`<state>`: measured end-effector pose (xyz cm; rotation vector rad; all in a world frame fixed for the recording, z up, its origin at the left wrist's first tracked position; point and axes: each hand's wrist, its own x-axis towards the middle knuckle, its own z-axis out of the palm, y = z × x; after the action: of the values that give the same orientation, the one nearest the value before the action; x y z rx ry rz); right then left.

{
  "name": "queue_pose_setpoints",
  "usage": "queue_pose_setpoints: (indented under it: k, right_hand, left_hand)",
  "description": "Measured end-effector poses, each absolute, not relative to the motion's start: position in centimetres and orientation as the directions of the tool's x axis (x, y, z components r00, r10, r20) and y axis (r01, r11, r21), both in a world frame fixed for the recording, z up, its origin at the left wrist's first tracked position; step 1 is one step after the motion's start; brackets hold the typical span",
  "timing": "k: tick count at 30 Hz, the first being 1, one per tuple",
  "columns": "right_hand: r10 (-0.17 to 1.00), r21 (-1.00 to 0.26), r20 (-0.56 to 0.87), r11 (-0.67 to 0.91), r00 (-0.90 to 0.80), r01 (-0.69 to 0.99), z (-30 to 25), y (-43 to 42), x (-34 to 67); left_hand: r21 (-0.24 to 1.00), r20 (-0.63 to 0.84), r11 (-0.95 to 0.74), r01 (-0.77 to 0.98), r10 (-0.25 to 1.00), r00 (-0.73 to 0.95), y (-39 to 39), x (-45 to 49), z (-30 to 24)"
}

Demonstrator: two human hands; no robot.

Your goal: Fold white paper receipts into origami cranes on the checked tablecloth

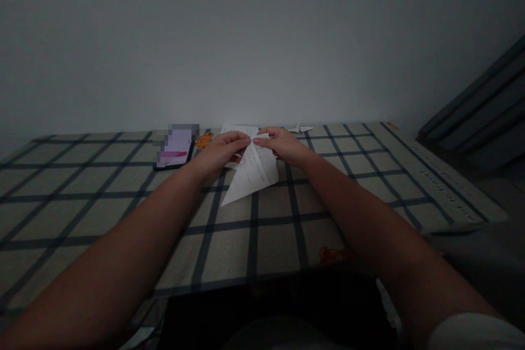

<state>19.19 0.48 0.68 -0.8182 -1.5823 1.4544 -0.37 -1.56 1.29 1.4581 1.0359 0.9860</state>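
Observation:
A white sheet of paper [252,172], partly folded into a pointed shape, lies on a checked cloth [102,186] in front of me. My left hand [221,152] pinches the paper's upper edge with fingers closed. My right hand [283,145] pinches the same edge from the other side, fingertips almost touching those of the left hand. The paper's long point reaches down toward me, below both hands.
A phone [175,147] with a lit screen lies left of the hands. A small orange thing [204,140] sits beside it. A small folded white paper figure [300,128] rests near the wall. Dark slats [484,115] stand at the right.

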Motion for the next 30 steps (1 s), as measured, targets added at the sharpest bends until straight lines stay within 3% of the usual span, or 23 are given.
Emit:
queue_pose_setpoints:
  k: [9, 30]
  right_hand:
    - [0.882, -0.976, 0.159, 0.209, -0.443, 0.066, 1.16, 0.16, 19.34]
    - [0.836, -0.942, 0.167, 0.292, -0.522, 0.167, 0.35, 0.88, 19.85]
  left_hand:
    - [0.952, 0.038, -0.101, 0.288, 0.976, 0.216, -1.76, -0.32, 1.63]
    - [0.929, 0.070, -0.139, 0.343, 0.976, 0.204, -1.76, -0.38, 1.27]
